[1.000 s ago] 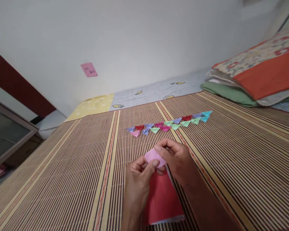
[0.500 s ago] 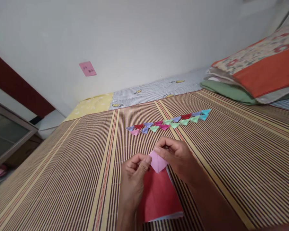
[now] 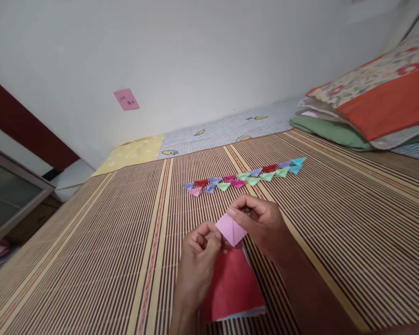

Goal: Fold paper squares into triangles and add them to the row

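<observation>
A small pink folded paper point(image 3: 232, 230), diamond-shaped with a crease down its lower half, is pinched between my two hands. My left hand point(image 3: 199, 258) grips its left corner between thumb and fingers. At the upper right edge, my right hand point(image 3: 260, 221) holds it with the thumb in front and the fingers curled behind. Below the hands lies a red book-like stack point(image 3: 235, 286) with pale sheets at its edges, partly covered by my left hand. Beyond, two rows of small folded paper triangles point(image 3: 253, 181) in several colours stretch across the mat.
A striped bamboo mat point(image 3: 104, 242) covers the bed. Folded bedding with a floral and orange cover point(image 3: 387, 107) is piled at the right. A pink note point(image 3: 126, 99) is on the white wall point(image 3: 195, 56). A framed glass panel point(image 3: 14, 186) stands at the left.
The pink paper has turned slightly and moved a little to the right, showing more of its diamond face. My left fingers have shifted along its left corner.
</observation>
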Demonstrator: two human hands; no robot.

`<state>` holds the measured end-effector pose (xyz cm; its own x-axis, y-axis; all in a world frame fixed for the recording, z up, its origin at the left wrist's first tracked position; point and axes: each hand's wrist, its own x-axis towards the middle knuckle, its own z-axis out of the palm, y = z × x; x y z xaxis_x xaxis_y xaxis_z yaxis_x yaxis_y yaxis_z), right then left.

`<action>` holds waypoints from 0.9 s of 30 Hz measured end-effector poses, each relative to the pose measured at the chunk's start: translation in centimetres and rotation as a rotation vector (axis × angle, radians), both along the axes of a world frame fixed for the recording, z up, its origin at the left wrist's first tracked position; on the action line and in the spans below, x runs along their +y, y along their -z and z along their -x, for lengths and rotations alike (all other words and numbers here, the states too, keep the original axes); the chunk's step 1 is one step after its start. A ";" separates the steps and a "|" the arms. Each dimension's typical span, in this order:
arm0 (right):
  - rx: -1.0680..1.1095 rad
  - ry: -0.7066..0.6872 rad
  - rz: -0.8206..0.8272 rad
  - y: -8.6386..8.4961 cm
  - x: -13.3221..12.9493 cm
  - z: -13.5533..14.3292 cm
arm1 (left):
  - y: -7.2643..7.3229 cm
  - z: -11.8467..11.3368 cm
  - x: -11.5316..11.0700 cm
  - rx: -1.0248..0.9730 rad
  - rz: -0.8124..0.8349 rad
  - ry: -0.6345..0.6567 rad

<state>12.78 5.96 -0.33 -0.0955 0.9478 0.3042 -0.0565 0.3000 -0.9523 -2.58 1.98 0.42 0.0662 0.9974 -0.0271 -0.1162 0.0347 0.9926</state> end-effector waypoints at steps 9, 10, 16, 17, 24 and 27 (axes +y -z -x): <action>-0.070 -0.102 0.020 0.1 -0.1 -0.7 | -0.3 1.4 -0.6 0.006 0.004 0.139; -0.084 -0.112 0.014 0.0 -0.1 -0.7 | -0.2 1.4 -0.6 -0.001 0.000 0.140; -0.129 -0.239 -0.004 -0.1 -0.2 -0.4 | 0.2 0.7 -0.2 -0.054 0.088 0.104; -0.090 -0.248 0.016 0.1 -0.2 -0.2 | 0.4 0.6 -0.1 -0.076 0.086 0.075; 0.016 -0.098 0.092 0.5 -0.1 0.5 | 1.4 -0.2 0.4 -0.307 0.034 -0.350; -0.059 -0.120 0.081 0.2 -0.3 1.0 | 1.5 -0.1 0.6 -0.401 0.034 -0.420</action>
<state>11.77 5.61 -0.56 -0.2246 0.9497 0.2182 -0.0305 0.2170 -0.9757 -2.44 2.63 -1.04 -0.3233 0.9394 -0.1143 -0.4934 -0.0643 0.8674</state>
